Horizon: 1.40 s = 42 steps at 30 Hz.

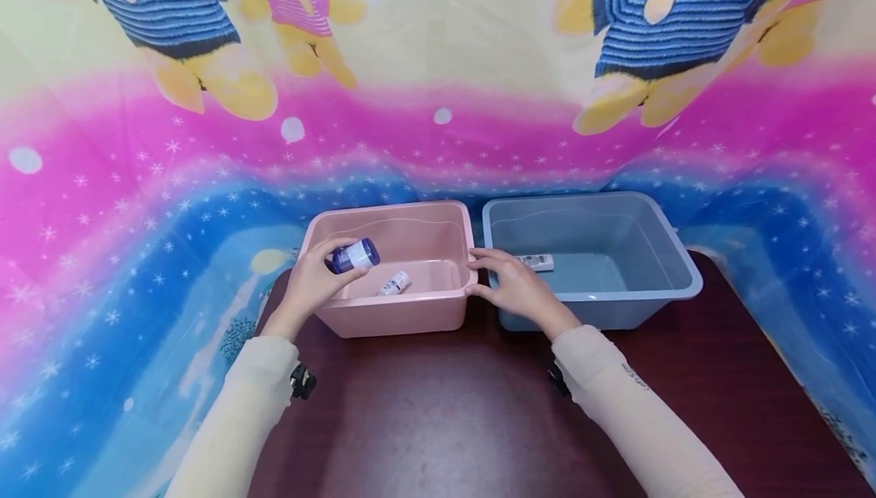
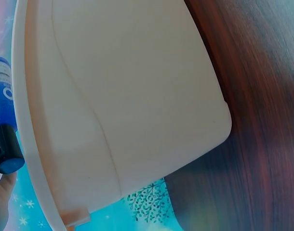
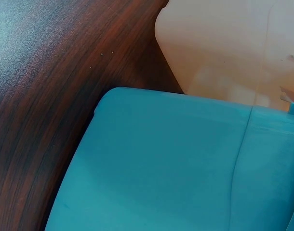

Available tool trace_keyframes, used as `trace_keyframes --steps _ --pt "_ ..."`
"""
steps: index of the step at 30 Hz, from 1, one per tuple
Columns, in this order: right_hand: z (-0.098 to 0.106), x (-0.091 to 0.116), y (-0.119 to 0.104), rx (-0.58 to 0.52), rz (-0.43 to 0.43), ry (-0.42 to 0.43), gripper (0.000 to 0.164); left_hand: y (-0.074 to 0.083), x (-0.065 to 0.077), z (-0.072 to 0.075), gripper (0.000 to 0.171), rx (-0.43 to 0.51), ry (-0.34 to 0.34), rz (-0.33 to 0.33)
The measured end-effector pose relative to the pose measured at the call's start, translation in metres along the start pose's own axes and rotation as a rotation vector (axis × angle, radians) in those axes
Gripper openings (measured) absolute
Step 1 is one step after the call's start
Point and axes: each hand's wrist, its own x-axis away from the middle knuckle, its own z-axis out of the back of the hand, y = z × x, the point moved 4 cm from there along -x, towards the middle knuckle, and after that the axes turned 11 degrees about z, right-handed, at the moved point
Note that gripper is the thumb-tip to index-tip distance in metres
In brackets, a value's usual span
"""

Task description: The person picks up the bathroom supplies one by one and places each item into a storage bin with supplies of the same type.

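My left hand (image 1: 320, 271) grips a small blue bottle (image 1: 356, 255) with a white label, tilted above the left side of the pink bin (image 1: 393, 317). In the left wrist view, the blue bottle (image 2: 3, 98) shows its black cap (image 2: 8, 150) past the bin's rim. Inside the pink bin lies a small white bottle (image 1: 395, 283) with printing on it. My right hand (image 1: 512, 279) is between the two bins, its spread fingertips at the pink bin's right rim. A white printed item (image 1: 537, 262) rests in the blue-grey bin (image 1: 609, 296), partly hidden by that hand.
Both bins stand side by side near the back of a dark wood table (image 1: 438, 407), with a narrow gap between them. A patterned cloth (image 1: 438, 133) with bears and snowflakes hangs behind and around the table.
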Motion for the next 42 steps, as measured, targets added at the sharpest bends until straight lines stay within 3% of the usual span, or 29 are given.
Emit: trace_keyframes --steps 9,29,42 --pt "0.001 0.001 0.0 -0.012 -0.001 0.002 0.055 -0.003 -0.004 -0.003 0.06 -0.033 -0.059 0.027" --pt "0.001 -0.001 -0.001 0.013 0.02 0.005 0.053 -0.009 -0.019 -0.009 0.057 -0.05 -0.087 0.031" --pt "0.001 -0.001 0.001 0.02 0.023 0.007 0.05 -0.018 -0.026 -0.011 0.059 -0.014 -0.115 0.117"
